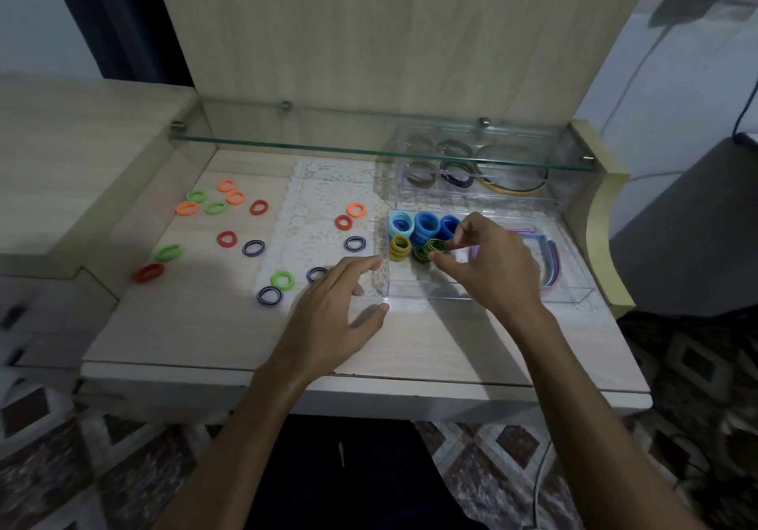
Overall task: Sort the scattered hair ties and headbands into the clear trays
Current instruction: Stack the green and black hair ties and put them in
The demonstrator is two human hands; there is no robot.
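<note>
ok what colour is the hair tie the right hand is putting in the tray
Dark green with yellowish stripes, pinched by the right hand; it shows in the head view.

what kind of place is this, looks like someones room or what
Probably a bedroom or dressing corner at home: a wooden vanity-style table with a glass shelf, a lace mat under scattered hair ties, and a patterned carpet below.

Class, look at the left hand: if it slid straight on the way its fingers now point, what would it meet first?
The left hand points up and to the right, its fingertips close to the near clear tray. It would probably meet that tray's left wall first, near the yellow-green hair ties, though how high the hand is above the table is unclear.
</note>
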